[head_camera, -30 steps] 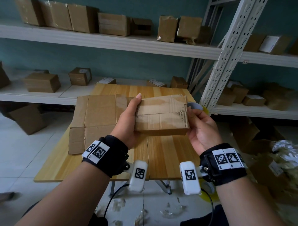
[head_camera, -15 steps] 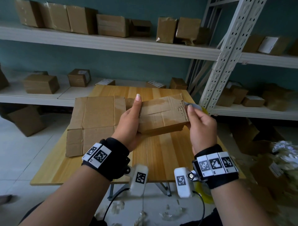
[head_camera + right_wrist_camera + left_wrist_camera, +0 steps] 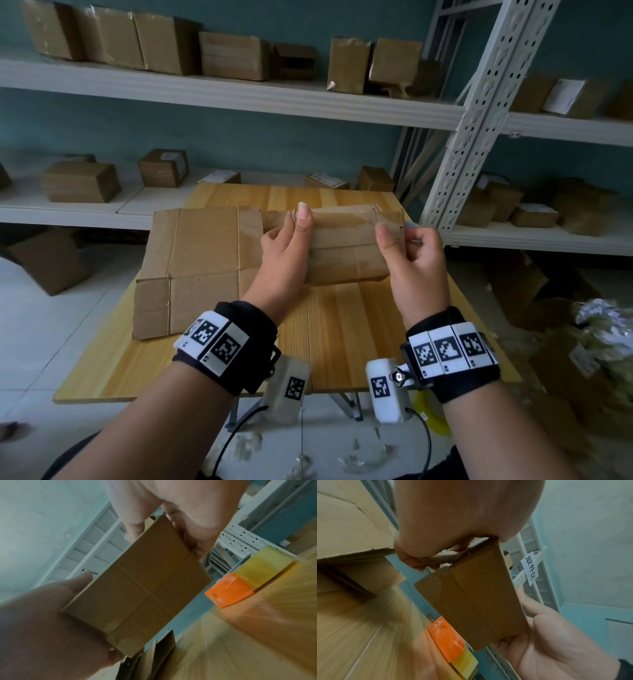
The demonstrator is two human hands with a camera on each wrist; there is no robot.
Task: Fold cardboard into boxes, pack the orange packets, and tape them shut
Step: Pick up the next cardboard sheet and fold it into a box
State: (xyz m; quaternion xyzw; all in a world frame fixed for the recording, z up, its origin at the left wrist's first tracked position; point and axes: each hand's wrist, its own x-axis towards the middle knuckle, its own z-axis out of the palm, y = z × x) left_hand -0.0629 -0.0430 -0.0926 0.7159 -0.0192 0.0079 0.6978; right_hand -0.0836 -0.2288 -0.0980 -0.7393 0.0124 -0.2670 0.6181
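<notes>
Both hands hold a small brown cardboard box (image 3: 346,246) over the wooden table (image 3: 356,329). My left hand (image 3: 284,250) grips its left end, thumb lying across the top. At the right end, my right hand (image 3: 411,246) pinches the edge with the thumb on the near face. From the left wrist, the box (image 3: 479,595) shows a taped seam, and from the right wrist its creased underside (image 3: 137,585). An orange and yellow tape dispenser (image 3: 448,638) (image 3: 229,592) lies on the table beyond the box, hidden in the head view. No orange packets are in sight.
A large flattened cardboard sheet (image 3: 195,260) covers the table's left half. White shelves (image 3: 239,92) with several brown boxes line the wall behind. A white perforated rack post (image 3: 479,113) leans at the right. Crumpled packaging (image 3: 609,329) lies on the floor to the right.
The box has tipped back, so its face now slopes away from me. My right hand shifted from cupping the right end to pinching its edge. The left hand kept its grip.
</notes>
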